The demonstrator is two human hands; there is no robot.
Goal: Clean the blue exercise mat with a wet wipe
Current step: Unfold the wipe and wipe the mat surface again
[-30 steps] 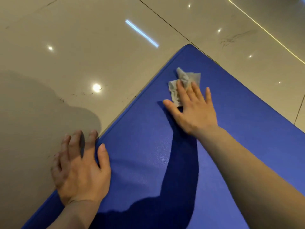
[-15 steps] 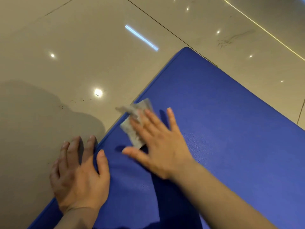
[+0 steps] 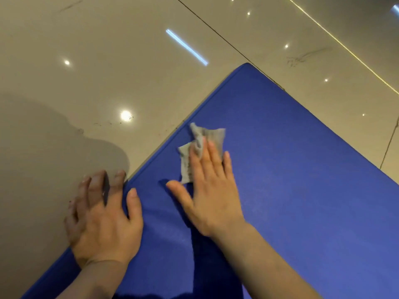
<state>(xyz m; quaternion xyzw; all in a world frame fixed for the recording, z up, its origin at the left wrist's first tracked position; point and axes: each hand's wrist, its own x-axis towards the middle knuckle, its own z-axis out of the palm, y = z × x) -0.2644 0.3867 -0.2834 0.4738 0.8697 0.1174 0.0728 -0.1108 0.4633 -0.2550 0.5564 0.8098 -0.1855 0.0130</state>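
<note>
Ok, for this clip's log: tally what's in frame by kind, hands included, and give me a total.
Blue exercise mat: 1
Wet wipe, crumpled, grey-white: 1
Hands: 2, the left hand and the right hand
Total: 4

Overhead lamps are mirrored as glare spots on the glossy floor [image 3: 108, 72]; a soft shadow is cast at left, and slight motion blur is seen throughout.
</note>
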